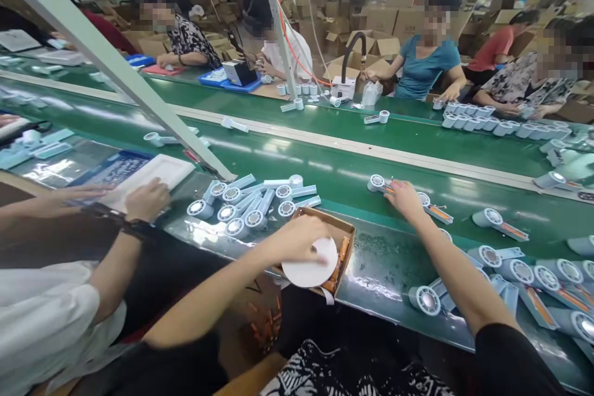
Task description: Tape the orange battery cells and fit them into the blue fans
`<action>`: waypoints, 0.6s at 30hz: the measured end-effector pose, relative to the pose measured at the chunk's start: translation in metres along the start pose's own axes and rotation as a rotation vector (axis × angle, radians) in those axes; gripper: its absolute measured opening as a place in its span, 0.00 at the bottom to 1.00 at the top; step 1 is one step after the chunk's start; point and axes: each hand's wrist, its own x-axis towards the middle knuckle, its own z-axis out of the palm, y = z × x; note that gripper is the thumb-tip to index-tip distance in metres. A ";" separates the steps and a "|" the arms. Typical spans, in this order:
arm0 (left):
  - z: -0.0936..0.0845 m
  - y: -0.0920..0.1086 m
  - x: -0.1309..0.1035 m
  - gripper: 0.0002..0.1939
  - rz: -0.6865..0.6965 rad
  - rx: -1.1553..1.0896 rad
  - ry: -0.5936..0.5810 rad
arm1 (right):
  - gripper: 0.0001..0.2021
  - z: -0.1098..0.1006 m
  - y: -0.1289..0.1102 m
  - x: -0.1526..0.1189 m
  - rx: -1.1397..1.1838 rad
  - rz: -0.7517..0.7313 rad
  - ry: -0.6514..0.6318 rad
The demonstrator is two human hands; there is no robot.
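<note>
At the far left, a co-worker in a white sleeve [51, 315] has one hand [148, 198] at a white tray [162, 170], beside a blue tray [109, 167] with a pale pattern too blurred to read. To its right, a heap of pale-blue pieces [245, 204], each with a round head and a flat handle, lies on the table edge.

Next comes the person's left hand [297, 236], its fingers bent over the upper part of a white disc [306, 273]. Motion blur hides the fingertips, so whether they pinch the disc cannot be told. The disc lies below them, over a small cardboard box [350, 241]; orange tubes [342, 253] lie inside, right of the disc.

Across the table, a large carton [417, 25] bears faint marks too small to read.

The right hand [404, 198] reaches onto the green belt [325, 179], fingers drawn close together at the handle of one pale-blue piece [376, 183]. The round head lies just left of the fingertips; their grip cannot be made out. Farther right, more such pieces [517, 272] are crowded together, some with orange strips along their handles.
</note>
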 end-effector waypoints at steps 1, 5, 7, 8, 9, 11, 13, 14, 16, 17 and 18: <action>0.010 0.004 -0.034 0.29 -0.050 0.024 0.019 | 0.19 0.002 -0.005 -0.010 0.023 -0.014 -0.002; 0.049 0.019 -0.105 0.39 -0.191 0.078 0.106 | 0.16 0.022 -0.045 -0.053 0.136 -0.122 -0.097; 0.060 0.025 -0.113 0.37 -0.227 0.058 0.186 | 0.19 0.037 -0.070 -0.078 0.291 -0.184 -0.266; 0.063 0.027 -0.116 0.36 -0.250 0.053 0.257 | 0.19 0.043 -0.082 -0.091 0.397 -0.213 -0.376; 0.064 0.030 -0.119 0.36 -0.278 0.058 0.342 | 0.19 0.050 -0.094 -0.103 0.512 -0.244 -0.489; 0.066 0.033 -0.127 0.33 -0.325 0.105 0.512 | 0.23 0.062 -0.119 -0.127 0.719 -0.308 -0.653; 0.066 0.032 -0.138 0.27 -0.342 0.167 0.629 | 0.22 0.073 -0.141 -0.147 0.846 -0.404 -0.724; 0.067 0.031 -0.143 0.25 -0.356 0.189 0.681 | 0.21 0.077 -0.151 -0.154 0.857 -0.475 -0.739; 0.068 0.025 -0.153 0.25 -0.432 0.172 0.791 | 0.20 0.083 -0.164 -0.164 0.737 -0.625 -0.729; 0.069 0.021 -0.157 0.25 -0.497 0.127 0.845 | 0.18 0.083 -0.167 -0.165 0.624 -0.686 -0.724; 0.071 0.017 -0.160 0.25 -0.563 0.071 0.895 | 0.16 0.082 -0.169 -0.164 0.512 -0.725 -0.724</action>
